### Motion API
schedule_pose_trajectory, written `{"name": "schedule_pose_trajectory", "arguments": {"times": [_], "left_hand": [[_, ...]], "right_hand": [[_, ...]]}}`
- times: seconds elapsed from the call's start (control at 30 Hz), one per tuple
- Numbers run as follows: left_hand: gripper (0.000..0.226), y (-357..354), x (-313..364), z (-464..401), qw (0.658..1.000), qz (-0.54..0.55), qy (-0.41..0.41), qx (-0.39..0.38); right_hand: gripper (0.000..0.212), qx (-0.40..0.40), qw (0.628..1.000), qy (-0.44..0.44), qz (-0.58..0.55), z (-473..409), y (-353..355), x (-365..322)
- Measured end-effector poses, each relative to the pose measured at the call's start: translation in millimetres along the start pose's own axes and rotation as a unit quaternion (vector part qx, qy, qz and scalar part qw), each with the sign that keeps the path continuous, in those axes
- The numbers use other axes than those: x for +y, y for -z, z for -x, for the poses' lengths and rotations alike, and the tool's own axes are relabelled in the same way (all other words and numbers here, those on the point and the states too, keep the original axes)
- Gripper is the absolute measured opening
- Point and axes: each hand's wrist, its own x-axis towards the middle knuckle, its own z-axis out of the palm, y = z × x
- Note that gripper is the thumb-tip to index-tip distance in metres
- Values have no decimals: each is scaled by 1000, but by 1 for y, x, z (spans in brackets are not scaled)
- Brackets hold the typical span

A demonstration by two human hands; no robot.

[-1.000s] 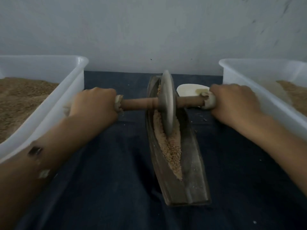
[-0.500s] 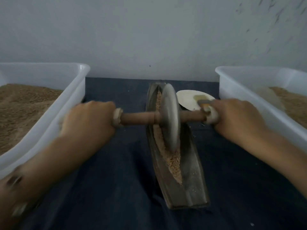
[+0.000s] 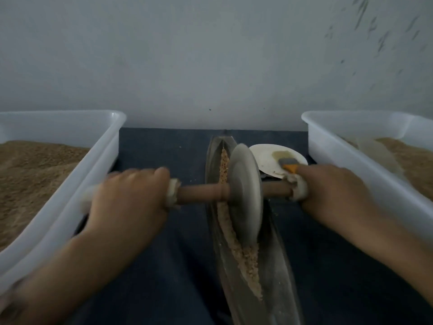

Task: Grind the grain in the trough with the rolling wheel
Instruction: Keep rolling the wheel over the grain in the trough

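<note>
A long dark boat-shaped trough lies on the dark cloth, running away from me. Tan grain fills its groove. A grey disc-shaped rolling wheel stands upright in the groove about midway along, on a brown wooden axle. My left hand grips the axle's left end, which is wrapped in pale cloth. My right hand grips the right end, wrapped the same way.
A white plastic tub of brown grain stands at the left and another white tub at the right. Behind my right hand lies a white plate with a small brush. A grey wall rises close behind.
The wheel has rolled along the trough toward me, and both hands have drawn back with the axle. The camera view has tilted upward.
</note>
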Motion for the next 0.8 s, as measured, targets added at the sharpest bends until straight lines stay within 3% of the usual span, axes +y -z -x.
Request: {"name": "schedule_pose_trajectory", "arguments": {"times": [0.1, 0.2, 0.3, 0.4, 0.53, 0.67, 0.8], "left_hand": [[27, -17, 12, -34, 999, 22, 21, 27], [19, -32, 11, -71, 996, 62, 56, -13], [16, -39, 6, -80, 991, 103, 68, -50], [22, -36, 8, -60, 993, 104, 50, -11], [34, -19, 6, -12, 995, 98, -3, 22], [54, 14, -3, 35, 985, 144, -94, 27], [53, 25, -7, 47, 979, 158, -123, 22]], "right_hand": [[7, 89, 996, 11, 3, -42, -22, -1], [18, 167, 986, 14, 24, -77, -26, -7], [19, 188, 981, 28, 37, -88, -24, -10], [22, 212, 976, 39, 40, -67, -21, -11], [22, 185, 981, 57, 5, -14, -12, -3], [39, 144, 987, 77, -7, 35, 5, 5], [44, 115, 990, 77, -17, 48, 15, 6]]}}
